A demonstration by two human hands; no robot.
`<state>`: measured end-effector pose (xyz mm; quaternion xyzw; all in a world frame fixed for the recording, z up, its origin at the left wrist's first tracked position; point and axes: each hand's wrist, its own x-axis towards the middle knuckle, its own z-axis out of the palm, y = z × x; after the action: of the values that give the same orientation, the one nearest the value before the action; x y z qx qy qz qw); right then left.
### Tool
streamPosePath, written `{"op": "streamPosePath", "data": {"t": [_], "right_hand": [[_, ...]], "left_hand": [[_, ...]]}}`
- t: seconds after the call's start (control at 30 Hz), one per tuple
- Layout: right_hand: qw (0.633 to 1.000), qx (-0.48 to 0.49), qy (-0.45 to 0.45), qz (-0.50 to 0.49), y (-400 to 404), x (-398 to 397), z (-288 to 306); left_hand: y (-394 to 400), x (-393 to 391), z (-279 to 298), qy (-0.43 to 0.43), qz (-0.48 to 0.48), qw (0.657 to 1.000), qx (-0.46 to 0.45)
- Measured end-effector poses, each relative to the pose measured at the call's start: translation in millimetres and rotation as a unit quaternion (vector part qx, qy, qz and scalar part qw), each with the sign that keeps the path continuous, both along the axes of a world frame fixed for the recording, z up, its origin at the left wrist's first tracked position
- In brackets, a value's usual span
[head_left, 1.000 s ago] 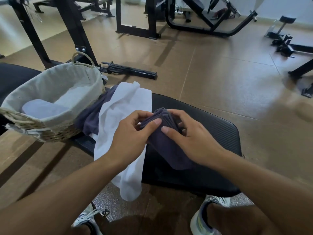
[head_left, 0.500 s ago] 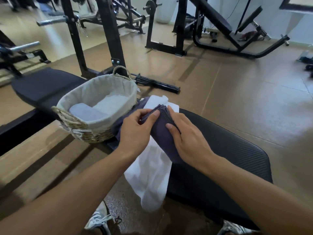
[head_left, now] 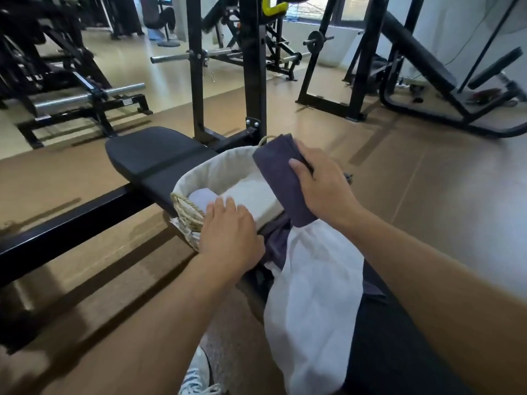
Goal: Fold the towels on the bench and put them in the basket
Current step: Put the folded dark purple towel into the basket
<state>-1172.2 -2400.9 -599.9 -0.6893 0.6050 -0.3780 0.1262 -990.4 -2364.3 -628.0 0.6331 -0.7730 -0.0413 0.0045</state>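
On the left of the bench [head_left: 159, 155] stands one wicker basket [head_left: 186, 208] with a pale cloth lining, and inside it lie two folded towels: a light lilac one [head_left: 201, 196] at the near left and a cream one [head_left: 251, 195] beside it. The left hand [head_left: 228, 232] rests on the basket's near rim with its fingers straight and relaxed, grasping nothing, apparently steadying the basket. To the right, the right hand [head_left: 322, 183] grips one folded dark purple towel [head_left: 281, 178], thumb on top and fingers curled around its far edge, holding it tilted above the basket's right rim. The step in hand looks like the placing of this folded towel; the next move calls for lowering it flat into the free space beside the cream towel and letting go without the folds springing open. Near right, two unfolded towels lie on the bench: a dark purple one [head_left: 276, 243] partly covered by a white one [head_left: 310, 309] that hangs over the bench's near edge.
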Motion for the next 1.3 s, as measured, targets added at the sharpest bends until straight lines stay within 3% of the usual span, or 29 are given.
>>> {"op": "streamPosePath", "data": {"t": [0.13, 0.3, 0.6, 0.67, 0.83, 0.97, 1.03, 1.17, 1.3], "right_hand": [[0.994, 0.071, 0.034, 0.069, -66, 38, 6], [0.97, 0.16, 0.149, 0.109, -109, 65, -20], [0.947, 0.283, 0.12, 0.096, -126, 72, -51], [0.936, 0.3, 0.159, 0.094, -126, 75, -53], [0.928, 0.271, 0.246, 0.068, -124, 81, -53], [0.969, 0.191, 0.158, 0.009, -122, 77, -46], [0.97, 0.192, 0.147, 0.02, -121, 73, -36], [0.946, 0.272, 0.17, 0.04, -121, 65, -23], [0.885, 0.313, 0.339, 0.066, -115, 72, -42]], "left_hand": [[3, 0, -2, -0.049, -0.018, 0.998, 0.025], [1, 0, -4, -0.072, -0.027, 0.997, 0.017], [-1, 2, -11, -0.076, -0.04, 0.996, 0.01], [-2, 1, -12, -0.075, -0.046, 0.996, 0.008], [-4, 2, -11, -0.07, -0.046, 0.996, 0.012], [-4, 2, -11, -0.06, -0.046, 0.997, 0.011], [-4, 3, -11, -0.061, -0.049, 0.997, 0.017], [-5, 4, -10, -0.051, -0.052, 0.997, 0.023], [-4, 3, -9, -0.056, -0.054, 0.997, 0.026]]}}
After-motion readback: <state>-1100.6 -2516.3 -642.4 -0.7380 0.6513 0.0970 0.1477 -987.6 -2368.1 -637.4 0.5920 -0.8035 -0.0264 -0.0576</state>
